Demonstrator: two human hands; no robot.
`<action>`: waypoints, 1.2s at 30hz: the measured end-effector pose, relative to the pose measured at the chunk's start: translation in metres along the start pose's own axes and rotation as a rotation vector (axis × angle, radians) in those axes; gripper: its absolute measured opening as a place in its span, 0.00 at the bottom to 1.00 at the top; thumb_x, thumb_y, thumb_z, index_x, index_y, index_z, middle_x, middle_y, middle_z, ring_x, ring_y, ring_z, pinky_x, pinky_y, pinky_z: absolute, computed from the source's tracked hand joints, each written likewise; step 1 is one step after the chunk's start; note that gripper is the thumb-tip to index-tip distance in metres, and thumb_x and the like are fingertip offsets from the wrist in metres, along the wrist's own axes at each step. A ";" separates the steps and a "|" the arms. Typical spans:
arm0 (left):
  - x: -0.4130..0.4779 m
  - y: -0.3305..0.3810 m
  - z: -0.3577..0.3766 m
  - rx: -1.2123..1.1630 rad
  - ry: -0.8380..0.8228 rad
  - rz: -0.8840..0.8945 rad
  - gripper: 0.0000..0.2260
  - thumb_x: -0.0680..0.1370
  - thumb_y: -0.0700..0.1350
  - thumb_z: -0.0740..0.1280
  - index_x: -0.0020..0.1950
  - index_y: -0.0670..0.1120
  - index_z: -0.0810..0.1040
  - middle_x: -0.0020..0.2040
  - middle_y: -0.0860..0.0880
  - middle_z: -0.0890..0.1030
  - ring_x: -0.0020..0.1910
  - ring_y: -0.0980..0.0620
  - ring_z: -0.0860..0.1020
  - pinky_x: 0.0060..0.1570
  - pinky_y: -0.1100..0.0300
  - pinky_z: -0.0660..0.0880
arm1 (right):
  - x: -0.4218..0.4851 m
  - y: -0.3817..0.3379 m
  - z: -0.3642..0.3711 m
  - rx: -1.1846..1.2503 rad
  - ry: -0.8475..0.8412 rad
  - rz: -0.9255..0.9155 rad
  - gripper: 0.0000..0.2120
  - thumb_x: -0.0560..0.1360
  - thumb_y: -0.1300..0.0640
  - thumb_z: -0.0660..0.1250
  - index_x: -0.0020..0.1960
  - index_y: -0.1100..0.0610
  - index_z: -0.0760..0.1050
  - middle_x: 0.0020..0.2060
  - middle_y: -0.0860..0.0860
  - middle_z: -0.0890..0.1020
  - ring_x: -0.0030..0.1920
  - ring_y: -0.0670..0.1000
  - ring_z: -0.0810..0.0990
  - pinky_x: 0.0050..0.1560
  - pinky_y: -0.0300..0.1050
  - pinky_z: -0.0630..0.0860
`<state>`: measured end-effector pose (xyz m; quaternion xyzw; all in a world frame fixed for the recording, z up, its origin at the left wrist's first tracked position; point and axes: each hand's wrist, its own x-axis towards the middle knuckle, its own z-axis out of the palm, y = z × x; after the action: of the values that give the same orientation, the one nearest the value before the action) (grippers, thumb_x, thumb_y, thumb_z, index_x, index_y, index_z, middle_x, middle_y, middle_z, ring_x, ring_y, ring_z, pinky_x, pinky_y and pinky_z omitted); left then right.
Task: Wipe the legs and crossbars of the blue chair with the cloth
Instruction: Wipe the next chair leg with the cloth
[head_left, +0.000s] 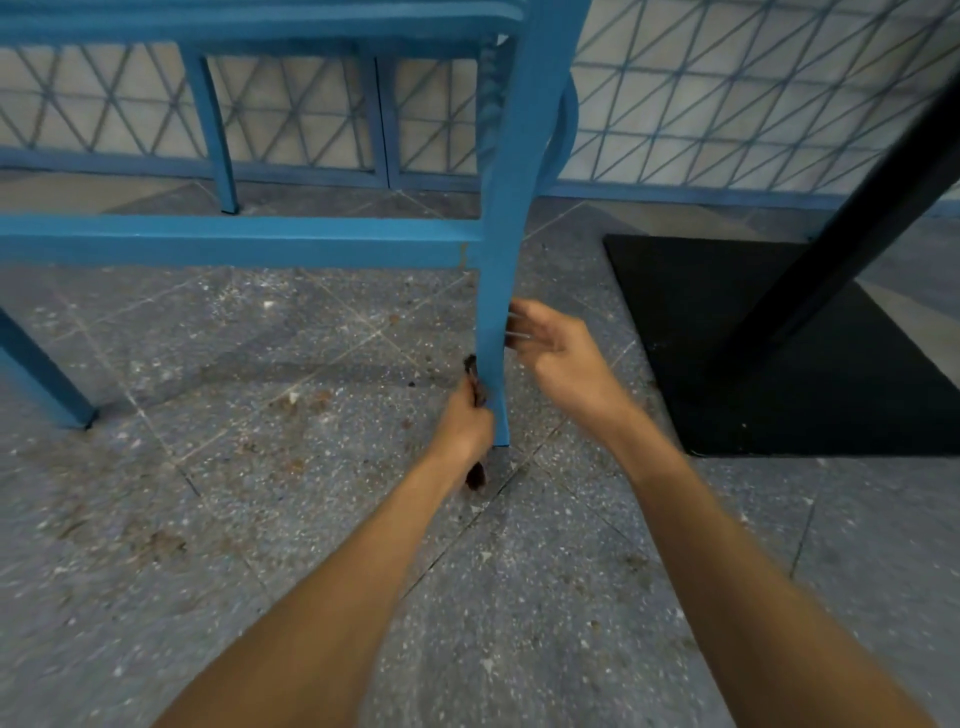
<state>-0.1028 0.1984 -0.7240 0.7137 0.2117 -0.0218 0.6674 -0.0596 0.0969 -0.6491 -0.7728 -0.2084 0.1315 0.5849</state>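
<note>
Here, the left hand (465, 423) clamped the dark cloth (475, 382) against the near leg (501, 291) of the blue chair (260, 23), just below frame centre.
The leg ran upright, with the cloth on its left face near the foot, so the wipe would likely travel up toward the crossbar (234, 241). The right hand (556, 348) sat higher, at the leg's right edge, too blurred to tell gripping from resting. No writing was legible.
</note>
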 end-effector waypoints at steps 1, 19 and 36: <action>-0.004 0.013 -0.005 -0.015 -0.003 0.038 0.22 0.76 0.29 0.55 0.67 0.45 0.70 0.61 0.45 0.78 0.61 0.47 0.76 0.61 0.47 0.74 | 0.000 0.002 -0.001 -0.004 0.014 0.005 0.26 0.74 0.76 0.57 0.68 0.59 0.72 0.60 0.54 0.79 0.59 0.49 0.78 0.49 0.32 0.77; 0.001 -0.039 0.037 0.129 0.107 0.057 0.34 0.69 0.26 0.57 0.73 0.41 0.52 0.67 0.40 0.62 0.66 0.43 0.66 0.67 0.48 0.67 | 0.000 -0.005 0.002 0.078 -0.011 0.050 0.25 0.71 0.79 0.56 0.63 0.62 0.72 0.49 0.54 0.80 0.47 0.45 0.80 0.40 0.30 0.76; -0.013 -0.017 0.028 0.083 0.050 0.059 0.31 0.72 0.28 0.57 0.73 0.42 0.53 0.66 0.40 0.64 0.67 0.42 0.66 0.69 0.48 0.65 | -0.005 0.034 -0.015 0.118 0.169 0.194 0.20 0.73 0.72 0.62 0.58 0.52 0.77 0.49 0.51 0.82 0.53 0.50 0.81 0.51 0.41 0.75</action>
<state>-0.1134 0.1683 -0.7385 0.7471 0.2062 0.0066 0.6319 -0.0515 0.0738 -0.6776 -0.7617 -0.0746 0.1338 0.6295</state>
